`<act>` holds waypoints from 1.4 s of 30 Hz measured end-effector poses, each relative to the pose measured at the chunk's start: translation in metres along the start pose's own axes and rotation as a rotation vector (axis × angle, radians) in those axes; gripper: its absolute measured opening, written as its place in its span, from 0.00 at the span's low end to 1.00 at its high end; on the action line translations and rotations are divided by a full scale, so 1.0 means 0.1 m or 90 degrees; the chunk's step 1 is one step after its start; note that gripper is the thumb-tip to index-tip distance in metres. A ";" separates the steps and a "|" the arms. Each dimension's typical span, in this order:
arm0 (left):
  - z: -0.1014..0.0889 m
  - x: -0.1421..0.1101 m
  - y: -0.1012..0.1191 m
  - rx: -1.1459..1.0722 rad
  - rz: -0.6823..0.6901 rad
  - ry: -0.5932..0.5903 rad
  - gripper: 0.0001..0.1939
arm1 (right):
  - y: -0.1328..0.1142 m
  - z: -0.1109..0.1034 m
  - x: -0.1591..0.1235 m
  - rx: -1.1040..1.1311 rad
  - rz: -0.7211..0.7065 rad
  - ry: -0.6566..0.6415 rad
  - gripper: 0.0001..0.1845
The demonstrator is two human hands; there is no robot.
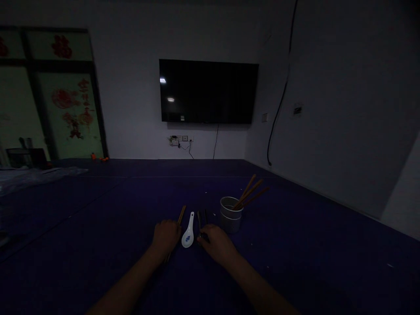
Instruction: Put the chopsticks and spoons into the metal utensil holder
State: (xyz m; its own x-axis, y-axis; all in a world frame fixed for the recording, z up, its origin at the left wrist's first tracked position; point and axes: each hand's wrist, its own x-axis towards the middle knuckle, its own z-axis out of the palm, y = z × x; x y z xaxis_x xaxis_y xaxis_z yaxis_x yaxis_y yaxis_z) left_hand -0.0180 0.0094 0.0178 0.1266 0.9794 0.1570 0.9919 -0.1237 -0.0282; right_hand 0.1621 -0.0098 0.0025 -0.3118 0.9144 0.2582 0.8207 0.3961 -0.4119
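On a dark blue floor covering, my left hand (166,236) lies closed over a wooden chopstick (181,215) whose tip sticks out beyond the fingers. My right hand (216,241) rests with its fingers curled on dark utensils (201,218) that are hard to make out. Between the two hands lies a white ceramic spoon (188,232) with a blue pattern, touching neither. Just right of my right hand stands a metal cup (230,214) holding several wooden chopsticks (250,192) that lean to the right.
The room is dim. A black television (208,92) hangs on the far wall above a socket (182,139) with cables. Glass doors with red decorations (70,105) stand at the left. A pale sheet (29,175) lies at the far left.
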 end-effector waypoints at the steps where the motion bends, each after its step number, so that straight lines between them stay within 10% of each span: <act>1: 0.00 0.00 0.00 0.004 0.001 -0.004 0.20 | 0.00 0.00 0.00 0.001 -0.001 0.000 0.12; 29: -0.04 0.05 -0.11 -0.061 0.009 -0.042 0.17 | -0.02 -0.01 0.00 0.023 0.010 0.012 0.13; 42: -0.10 0.01 -0.08 -0.507 0.006 0.167 0.18 | -0.07 -0.11 -0.02 0.023 0.015 0.104 0.16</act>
State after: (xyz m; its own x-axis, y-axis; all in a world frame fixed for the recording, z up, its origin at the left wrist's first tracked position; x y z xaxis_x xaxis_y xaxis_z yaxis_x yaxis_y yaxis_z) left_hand -0.0255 0.0094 0.0280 0.0347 0.9215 0.3868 0.6873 -0.3030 0.6602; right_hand 0.1623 -0.0148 0.0148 -0.2082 0.8986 0.3863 0.8080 0.3806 -0.4497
